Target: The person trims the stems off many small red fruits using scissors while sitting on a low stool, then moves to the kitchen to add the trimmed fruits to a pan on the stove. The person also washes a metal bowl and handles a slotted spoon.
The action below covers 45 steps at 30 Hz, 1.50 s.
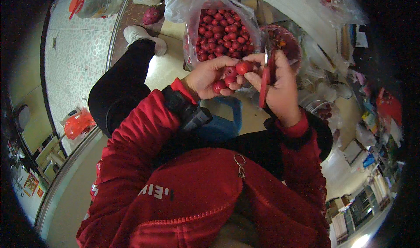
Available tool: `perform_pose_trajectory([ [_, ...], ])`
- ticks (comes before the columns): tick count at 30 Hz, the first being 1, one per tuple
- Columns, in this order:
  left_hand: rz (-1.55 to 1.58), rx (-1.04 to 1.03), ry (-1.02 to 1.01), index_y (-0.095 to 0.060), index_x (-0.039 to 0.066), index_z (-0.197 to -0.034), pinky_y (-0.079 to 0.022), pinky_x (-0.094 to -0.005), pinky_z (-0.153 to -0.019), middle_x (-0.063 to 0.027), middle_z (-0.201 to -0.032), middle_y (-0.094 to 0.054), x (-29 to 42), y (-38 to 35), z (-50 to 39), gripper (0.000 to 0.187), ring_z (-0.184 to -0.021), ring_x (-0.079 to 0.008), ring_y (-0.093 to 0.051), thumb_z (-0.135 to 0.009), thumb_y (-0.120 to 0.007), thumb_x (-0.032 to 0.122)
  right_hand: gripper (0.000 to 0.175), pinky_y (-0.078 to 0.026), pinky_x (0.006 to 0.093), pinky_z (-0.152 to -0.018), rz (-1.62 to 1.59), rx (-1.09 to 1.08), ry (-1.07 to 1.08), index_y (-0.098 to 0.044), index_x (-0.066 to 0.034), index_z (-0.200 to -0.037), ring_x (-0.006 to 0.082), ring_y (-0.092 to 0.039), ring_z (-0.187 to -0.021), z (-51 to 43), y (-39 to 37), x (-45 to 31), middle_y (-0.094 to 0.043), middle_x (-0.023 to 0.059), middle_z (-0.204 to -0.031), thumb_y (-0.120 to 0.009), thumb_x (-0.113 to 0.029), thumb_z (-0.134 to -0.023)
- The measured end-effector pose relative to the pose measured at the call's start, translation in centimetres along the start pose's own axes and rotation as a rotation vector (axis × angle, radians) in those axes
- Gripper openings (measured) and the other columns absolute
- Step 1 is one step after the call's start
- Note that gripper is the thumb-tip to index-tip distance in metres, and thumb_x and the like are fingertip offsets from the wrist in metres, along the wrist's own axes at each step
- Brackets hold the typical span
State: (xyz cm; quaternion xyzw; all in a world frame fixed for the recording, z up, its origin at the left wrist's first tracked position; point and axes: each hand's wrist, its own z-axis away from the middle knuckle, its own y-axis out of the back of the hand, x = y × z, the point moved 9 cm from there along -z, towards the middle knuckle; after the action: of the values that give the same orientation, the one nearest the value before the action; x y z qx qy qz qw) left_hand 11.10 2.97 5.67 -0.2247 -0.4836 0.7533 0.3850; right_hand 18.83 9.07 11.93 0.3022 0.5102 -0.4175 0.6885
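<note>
My left hand [204,78] cups several round red fruits [219,86] that look like hawthorns, in front of my lap. My right hand [284,89] has a pair of red-handled scissors [263,89] in its palm, the blades pointing away from me. Between the thumb and fingertips of that same hand is one red fruit [243,67], held right beside the fruits in the left palm. Just beyond both hands stands an opened clear plastic bag [191,41] full of similar red fruits [223,31]. A reddish basin [297,49], partly behind the right hand, contains dark bits.
Under my hands is a blue plastic stool [226,125]. A dragon fruit [152,15] and a red-lidded clear jar [98,6] lie at the upper left. Clear tubs with red fruits [325,112] sit at the right. A red plastic bag [78,126] lies on the left floor.
</note>
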Motion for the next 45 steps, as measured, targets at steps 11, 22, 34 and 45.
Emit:
perform_pose_trajectory([
  [11, -0.130, 0.072, -0.067, -0.055, 0.007, -0.104, -0.031, -0.0153, -0.040, 0.0007, -0.080, -0.054, 0.6, 0.0, 0.1, 0.031, -0.058, -0.0039, -0.043, -0.093, -0.050, 0.036, 0.024, -0.048, 0.0259, -0.074, 0.131, 0.053, 0.099, -0.047, -0.0012, -0.102, 0.0113, -0.059, -0.082, 0.0, 0.8, -0.8, -0.062, 0.0077, -0.095, -0.060, 0.004, -0.082],
  [22, -0.123, 0.091, -0.054, -0.056, 0.007, -0.099, -0.032, -0.0169, -0.041, -0.0014, -0.080, -0.056, 0.5, 0.2, 0.1, 0.028, -0.059, -0.0059, -0.045, -0.093, -0.051, 0.034, 0.024, -0.047, 0.0258, -0.074, 0.206, 0.086, 0.017, -0.048, -0.0023, -0.098, 0.0106, -0.058, -0.081, -0.2, 1.1, 0.1, -0.063, 0.0058, -0.090, -0.064, 0.000, -0.080],
  [34, -0.166, 0.105, -0.048, -0.056, 0.007, -0.094, -0.031, -0.0147, -0.041, 0.0004, -0.077, -0.052, 0.3, 0.3, 0.0, 0.028, -0.057, -0.0030, -0.042, -0.093, -0.051, 0.035, 0.026, -0.045, 0.0267, -0.068, 0.151, 0.095, -0.003, -0.045, -0.0039, -0.090, 0.0097, -0.053, -0.075, -0.2, 1.1, 0.2, -0.059, 0.0046, -0.082, -0.069, -0.006, -0.078],
  [45, -0.145, 0.089, -0.053, -0.057, 0.008, -0.095, -0.031, -0.0151, -0.041, -0.0003, -0.079, -0.054, 0.2, 0.4, -0.1, 0.027, -0.057, -0.0034, -0.043, -0.093, -0.052, 0.035, 0.023, -0.046, 0.0262, -0.078, 0.200, 0.038, -0.029, -0.049, -0.0011, -0.102, 0.0112, -0.059, -0.085, -0.1, 1.0, 0.6, -0.062, 0.0063, -0.094, -0.060, 0.003, -0.082],
])
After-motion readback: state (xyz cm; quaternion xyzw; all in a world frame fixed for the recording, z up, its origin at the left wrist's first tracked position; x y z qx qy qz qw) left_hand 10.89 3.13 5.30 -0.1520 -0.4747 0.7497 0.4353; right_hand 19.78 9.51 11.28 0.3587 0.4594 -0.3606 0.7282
